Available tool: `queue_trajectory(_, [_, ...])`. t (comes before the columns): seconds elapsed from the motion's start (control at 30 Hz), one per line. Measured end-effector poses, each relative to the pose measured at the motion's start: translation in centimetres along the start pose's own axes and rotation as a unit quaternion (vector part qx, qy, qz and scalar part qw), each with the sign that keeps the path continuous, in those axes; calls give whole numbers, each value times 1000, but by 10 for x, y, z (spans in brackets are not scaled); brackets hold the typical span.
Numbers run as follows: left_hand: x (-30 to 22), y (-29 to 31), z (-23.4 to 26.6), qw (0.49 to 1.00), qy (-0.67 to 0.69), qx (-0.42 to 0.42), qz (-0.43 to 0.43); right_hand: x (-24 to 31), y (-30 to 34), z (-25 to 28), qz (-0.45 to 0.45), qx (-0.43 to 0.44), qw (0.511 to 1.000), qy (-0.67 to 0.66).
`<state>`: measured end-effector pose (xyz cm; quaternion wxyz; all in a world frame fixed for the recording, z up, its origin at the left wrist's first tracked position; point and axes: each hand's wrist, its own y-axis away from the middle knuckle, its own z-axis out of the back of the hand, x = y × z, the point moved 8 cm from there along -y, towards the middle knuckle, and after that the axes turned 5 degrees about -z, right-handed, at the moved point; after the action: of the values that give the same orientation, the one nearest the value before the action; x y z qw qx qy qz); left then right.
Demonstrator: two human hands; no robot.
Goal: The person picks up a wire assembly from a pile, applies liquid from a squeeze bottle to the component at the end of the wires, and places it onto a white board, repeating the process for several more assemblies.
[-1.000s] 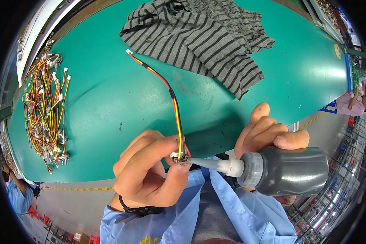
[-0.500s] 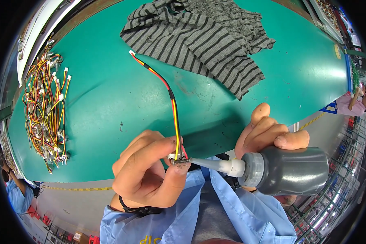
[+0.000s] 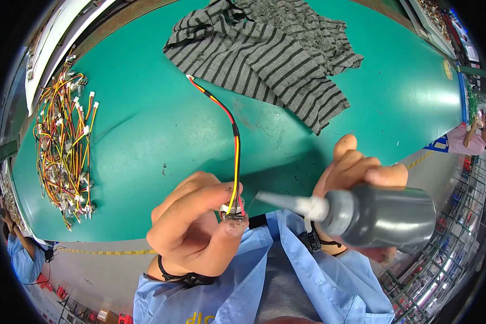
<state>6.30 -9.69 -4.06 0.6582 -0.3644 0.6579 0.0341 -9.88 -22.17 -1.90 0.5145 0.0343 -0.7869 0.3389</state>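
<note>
My left hand (image 3: 191, 229) pinches a small wired potentiometer (image 3: 233, 211) between thumb and fingertips. Red, yellow and black wires (image 3: 235, 156) rise from it, banded with dark sleeving, to a white plug (image 3: 190, 77) beside the striped cloth. Dark matter coats its terminals and smudges my thumb. My right hand (image 3: 353, 167) grips a dark grey squeeze glue bottle (image 3: 394, 218), tilted sideways with its translucent nozzle (image 3: 278, 201) pointing left. The nozzle tip is a little apart from the potentiometer, and a thin dark strand hangs near it. The bottle hides part of my right hand.
A heap of similar wired parts (image 3: 65, 151) lies on the green table (image 3: 140, 129) at the left. Grey and black striped cloth (image 3: 264, 59) lies at the far middle. Other people (image 3: 470, 137) are at the far right and left edges.
The nozzle tip has lifted off the potentiometer's terminals, up and slightly right, trailing a thin strand. My left hand has shifted slightly, still holding the part, and the plug end has swung right.
</note>
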Motion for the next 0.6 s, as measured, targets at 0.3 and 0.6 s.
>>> queue_trajectory(0.3, [5,0,1,999,43,-25,16,-17,-3,32,-35,-192,956,-218])
queue_trajectory(0.6, [-18,-16,13,998,-12,-45,41,-41,-11,36,-141,-224,873,-409])
